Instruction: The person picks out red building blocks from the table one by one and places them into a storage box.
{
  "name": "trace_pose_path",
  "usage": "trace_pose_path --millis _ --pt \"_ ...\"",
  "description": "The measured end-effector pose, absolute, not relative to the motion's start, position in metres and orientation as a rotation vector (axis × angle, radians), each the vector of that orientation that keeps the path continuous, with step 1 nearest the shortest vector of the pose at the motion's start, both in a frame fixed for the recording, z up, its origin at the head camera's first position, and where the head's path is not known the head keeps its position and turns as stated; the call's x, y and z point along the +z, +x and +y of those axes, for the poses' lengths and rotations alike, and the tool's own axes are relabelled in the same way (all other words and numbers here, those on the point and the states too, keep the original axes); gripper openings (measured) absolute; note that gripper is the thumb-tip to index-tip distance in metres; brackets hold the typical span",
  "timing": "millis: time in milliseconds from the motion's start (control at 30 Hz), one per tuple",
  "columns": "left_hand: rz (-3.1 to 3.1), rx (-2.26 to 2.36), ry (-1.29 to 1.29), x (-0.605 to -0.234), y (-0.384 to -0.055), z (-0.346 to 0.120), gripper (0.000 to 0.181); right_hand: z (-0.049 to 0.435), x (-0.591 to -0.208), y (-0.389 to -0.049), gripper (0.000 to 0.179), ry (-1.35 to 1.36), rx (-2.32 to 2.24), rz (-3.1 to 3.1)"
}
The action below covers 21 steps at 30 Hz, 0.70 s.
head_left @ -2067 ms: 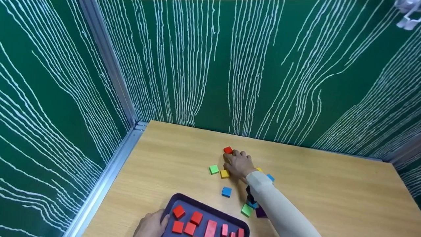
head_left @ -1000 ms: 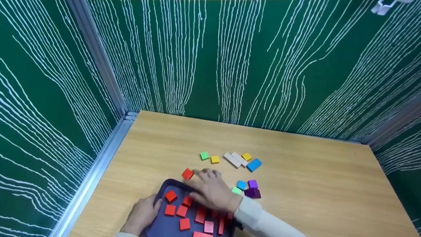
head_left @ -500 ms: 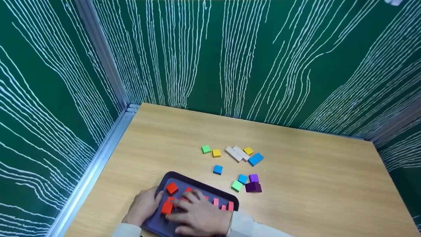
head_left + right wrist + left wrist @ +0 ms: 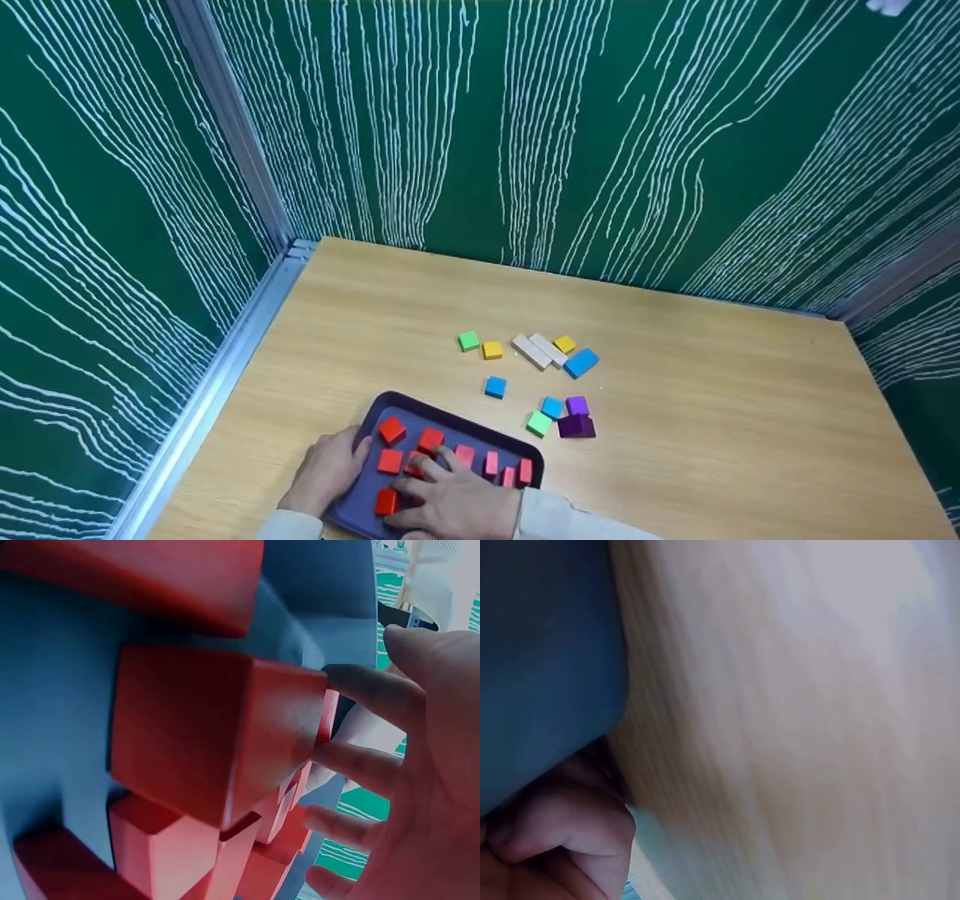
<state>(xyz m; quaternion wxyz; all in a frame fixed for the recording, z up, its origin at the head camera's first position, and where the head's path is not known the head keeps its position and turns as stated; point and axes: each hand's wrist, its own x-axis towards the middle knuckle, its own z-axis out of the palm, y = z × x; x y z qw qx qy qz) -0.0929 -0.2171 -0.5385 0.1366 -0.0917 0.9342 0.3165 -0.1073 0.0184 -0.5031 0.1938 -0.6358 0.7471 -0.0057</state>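
Note:
My left hand (image 4: pixel 324 469) grips the left edge of a dark blue tray (image 4: pixel 465 424) on the table. In the left wrist view its curled fingers (image 4: pixel 585 829) sit against the tray's corner. Several red and pinkish-red blocks lie spread inside. Over the tray is my right hand (image 4: pixel 469 501), fingers spread and mostly straight, right beside a red block (image 4: pixel 387 502) in the lower left of the tray. The right wrist view has a fingertip right at the upper corner of a red block (image 4: pixel 180 727). The palm hides part of the tray.
Beyond the tray lie a green block (image 4: pixel 469 341), a yellow block (image 4: pixel 492 350), two beige bars (image 4: pixel 532 352) and a blue block (image 4: pixel 495 387). A dark purple block (image 4: pixel 577 427) sits right of the tray. Green walls (image 4: pixel 480 150) with white lines stand behind and left.
My right hand has come from the table's far side to the tray with a red block, let it go there, and spread its fingers. My left hand stays on the tray's edge.

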Motion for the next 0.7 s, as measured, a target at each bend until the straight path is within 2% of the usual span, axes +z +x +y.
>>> trace_pose_path --millis 367,700 --pt "2.611 0.916 -0.253 -0.536 -0.105 -0.222 0.036 0.034 -0.493 -0.114 0.047 -1.624 -0.244 2.225" --pt "2.864 0.724 -0.310 -0.494 -0.113 -0.232 0.043 0.065 -0.484 -0.141 0.051 -1.403 -0.475 2.554"
